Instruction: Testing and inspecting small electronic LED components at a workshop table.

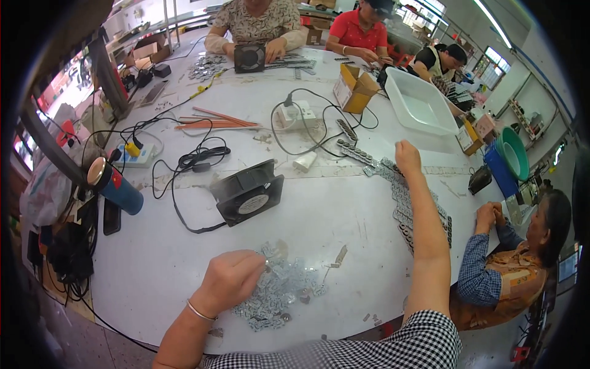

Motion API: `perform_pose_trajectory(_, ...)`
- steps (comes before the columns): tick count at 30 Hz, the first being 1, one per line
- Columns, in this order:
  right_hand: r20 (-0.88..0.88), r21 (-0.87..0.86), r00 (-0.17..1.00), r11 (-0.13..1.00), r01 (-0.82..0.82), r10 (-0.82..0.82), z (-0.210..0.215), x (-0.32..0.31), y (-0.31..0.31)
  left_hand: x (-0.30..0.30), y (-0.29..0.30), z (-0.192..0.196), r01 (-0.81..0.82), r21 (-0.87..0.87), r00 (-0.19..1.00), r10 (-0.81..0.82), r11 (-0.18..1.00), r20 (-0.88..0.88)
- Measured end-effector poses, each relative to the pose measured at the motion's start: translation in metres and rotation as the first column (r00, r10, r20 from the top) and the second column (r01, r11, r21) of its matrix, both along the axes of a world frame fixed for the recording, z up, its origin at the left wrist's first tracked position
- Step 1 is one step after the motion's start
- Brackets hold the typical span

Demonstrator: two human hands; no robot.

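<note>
My left hand (230,278) is closed, fingers curled together, at the left edge of a loose pile of small silvery metal pieces (279,288). Whatever its fingertips may hold is hidden. Stretched far forward, my right hand (407,158) is also closed, just above the upper part of a long bed of metal pieces laid in rows (405,200). Its fingertips face away, so I cannot make out what is in them. Dark strips with round holes (353,150) lie at the far end of those rows.
A black box fan (251,194) with a cable stands left of centre. Beyond are a white power strip (295,115), orange sticks (215,120), a cardboard box (355,89) and a white tub (421,101). A blue tumbler (117,186) stands left. Several people sit around the table.
</note>
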State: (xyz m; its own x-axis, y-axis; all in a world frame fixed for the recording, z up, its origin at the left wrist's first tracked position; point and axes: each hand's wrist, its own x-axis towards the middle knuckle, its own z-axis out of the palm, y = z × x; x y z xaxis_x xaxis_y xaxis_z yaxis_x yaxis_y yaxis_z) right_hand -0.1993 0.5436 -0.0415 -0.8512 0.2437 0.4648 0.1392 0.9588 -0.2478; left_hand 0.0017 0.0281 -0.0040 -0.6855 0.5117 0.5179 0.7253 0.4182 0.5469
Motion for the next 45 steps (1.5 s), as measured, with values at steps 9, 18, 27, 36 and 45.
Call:
perform_pose_trajectory(9, 0.044, -0.123, 0.999, 0.992, 0.021, -0.015, -0.026, -0.027, -0.122, 0.006, 0.001, -0.001, -0.014, 0.026, 1.0, 0.013, 1.0, 0.023)
perform_pose_trajectory(18, -0.077, -0.137, 0.983, 0.974, -0.178, 0.169, 0.02, 0.044, -0.068, 0.002, -0.001, -0.005, -0.012, 0.036, 0.999, 0.011, 0.999, 0.042)
perform_pose_trajectory(27, 0.052, -0.058, 0.951, 0.952, -0.302, 0.305, 0.019, 0.043, -0.068, 0.0, 0.001, -0.006, 0.0, 0.04, 0.999, -0.001, 0.999, 0.04)
perform_pose_trajectory(36, 0.298, -0.214, 0.95, 0.976, -0.029, 0.094, -0.003, -0.062, -0.133, 0.002, 0.0, -0.007, -0.046, 0.017, 0.997, 0.044, 0.999, 0.064)
perform_pose_trajectory(45, 0.263, -0.178, 0.965, 0.983, 0.046, 0.002, 0.01, -0.045, -0.128, 0.001, -0.002, -0.009, -0.004, 0.023, 1.0, 0.003, 1.0, 0.026)
